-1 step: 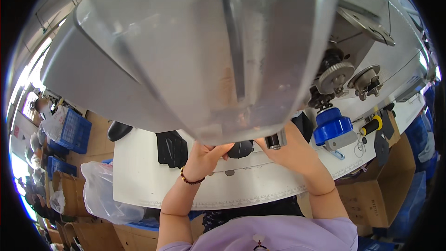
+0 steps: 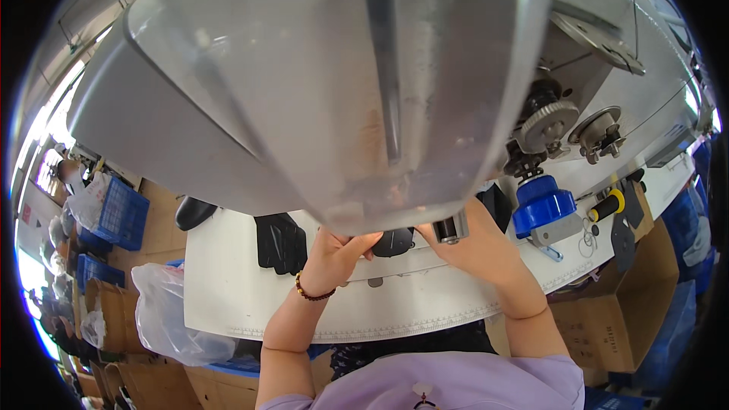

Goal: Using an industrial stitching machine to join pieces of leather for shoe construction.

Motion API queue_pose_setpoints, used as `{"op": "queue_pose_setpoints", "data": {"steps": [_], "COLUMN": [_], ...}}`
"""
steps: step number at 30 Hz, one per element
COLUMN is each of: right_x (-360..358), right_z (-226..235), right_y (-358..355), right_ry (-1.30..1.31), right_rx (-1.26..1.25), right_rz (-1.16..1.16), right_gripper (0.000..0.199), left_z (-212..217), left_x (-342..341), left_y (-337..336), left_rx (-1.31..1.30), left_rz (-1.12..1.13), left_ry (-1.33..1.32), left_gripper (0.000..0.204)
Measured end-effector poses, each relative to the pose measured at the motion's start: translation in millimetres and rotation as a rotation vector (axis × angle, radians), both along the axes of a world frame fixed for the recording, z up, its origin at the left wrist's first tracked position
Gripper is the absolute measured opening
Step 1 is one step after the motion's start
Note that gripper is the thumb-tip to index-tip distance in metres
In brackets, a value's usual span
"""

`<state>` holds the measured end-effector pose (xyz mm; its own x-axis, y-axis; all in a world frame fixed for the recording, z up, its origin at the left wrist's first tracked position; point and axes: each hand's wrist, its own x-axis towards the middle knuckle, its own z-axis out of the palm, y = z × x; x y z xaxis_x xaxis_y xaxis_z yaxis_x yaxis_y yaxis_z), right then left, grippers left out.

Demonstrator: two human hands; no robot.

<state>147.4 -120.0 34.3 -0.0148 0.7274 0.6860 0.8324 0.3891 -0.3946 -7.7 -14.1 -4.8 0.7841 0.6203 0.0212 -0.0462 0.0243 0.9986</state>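
One blue crate point(image 2: 125, 216): far left, beyond the worktop point(image 2: 228, 296).
Clear plastic bag point(image 2: 171, 319): bulging beside the worktop's left end.
Black pile point(image 2: 279, 244): flat dark pieces on the worktop, left of the hands; whether finished or waiting, I cannot tell.
Left hand point(image 2: 332, 258): thumb reaching to the edge of the black piece; its grip is partly hidden, so I cannot tell how firm.
Black piece point(image 2: 395, 243): between the two hands, on the worktop at the lower edge of the grey machine head point(image 2: 319, 106).
Progress: seemingly midway on this piece, as both hands are at it; any finished part is out of sight.
Right hand point(image 2: 474, 247): apart from the left, fingertips hidden behind the machine head; grip cannot be told.
Blue-capped fitting point(image 2: 543, 205): right of the right hand.
Cardboard box point(image 2: 623, 319): far right, below the worktop.
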Motion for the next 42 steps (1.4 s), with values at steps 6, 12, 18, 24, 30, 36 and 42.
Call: {"op": "queue_pose_setpoints", "data": {"steps": [6, 12, 18, 24, 30, 36, 42], "right_x": [1, 1, 6, 13, 15, 16, 14], "right_z": [-6, -5, -8, -22, -25, -27, -24], "right_y": [2, 1, 3, 14, 16, 19, 19], "right_ry": [-0.029, -0.008, -0.002, -0.080, -0.017, -0.003, 0.014], "right_rx": [-0.013, -0.030, -0.108, -0.064, -0.082, -0.131, -0.083], "right_rz": [0.008, 0.043, -0.031, -0.012, 0.002, -0.012, -0.024], "right_gripper": [0.016, 0.017, 0.022, 0.017, 0.015, 0.017, 0.017], "left_z": [4, 12, 2, 5, -2, -22, -18], "left_x": [0, 1, 2, 9, 13, 11, 12], "left_y": [-5, -11, -1, 0, 5, 17, 18], "left_rx": [0.053, -0.035, -0.009, 0.021, 0.135, 0.442, 0.495], "left_rz": [-0.016, -0.044, -0.004, 0.006, 0.096, 0.197, 0.209], "left_ry": [0.026, -0.034, -0.047, -0.088, -0.082, 0.025, 0.008], "left_gripper": [0.015, 0.012, 0.012, 0.014, 0.017, 0.016, 0.011]}}
